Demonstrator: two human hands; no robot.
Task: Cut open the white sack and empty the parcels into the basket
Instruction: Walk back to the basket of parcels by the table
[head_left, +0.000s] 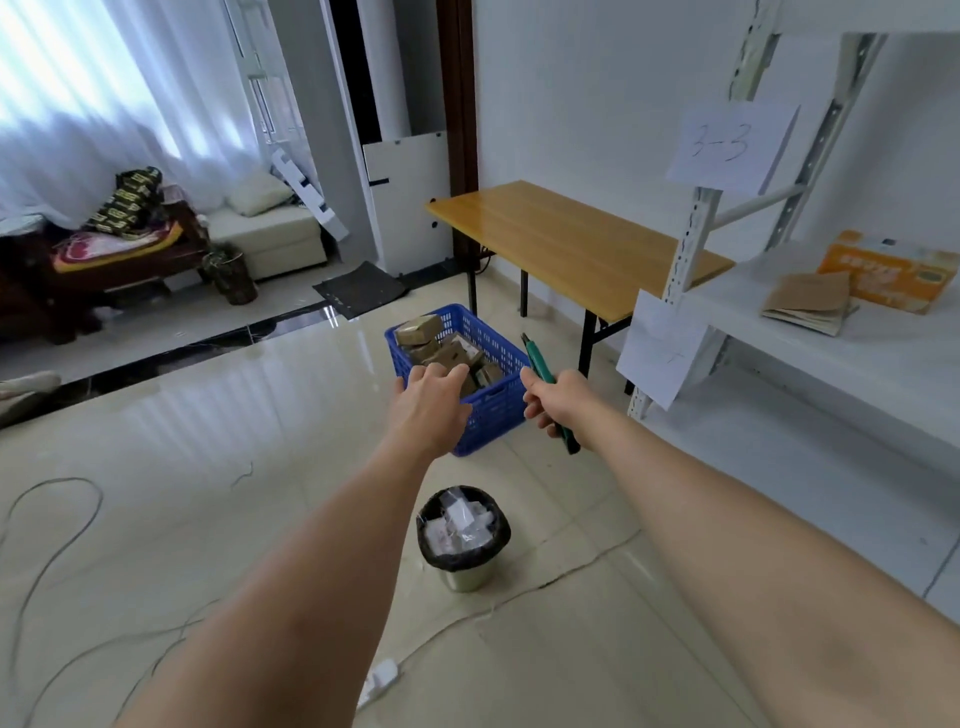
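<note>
A blue plastic basket (496, 340) stands on the tiled floor and holds several brown cardboard parcels (418, 330). My left hand (428, 402) reaches over the basket's near left rim with its fingers loosely extended and holds nothing. To the right of the basket, my right hand (553, 400) grips a green utility knife (535, 356), whose blade end points up and away. No white sack is in view.
A small bin (463, 535) with a black liner and clear plastic scraps stands close in front of me. A wooden table (576, 239) is behind the basket. White shelving (831, 322) with paper labels and packets fills the right. Cables trail across the floor at left.
</note>
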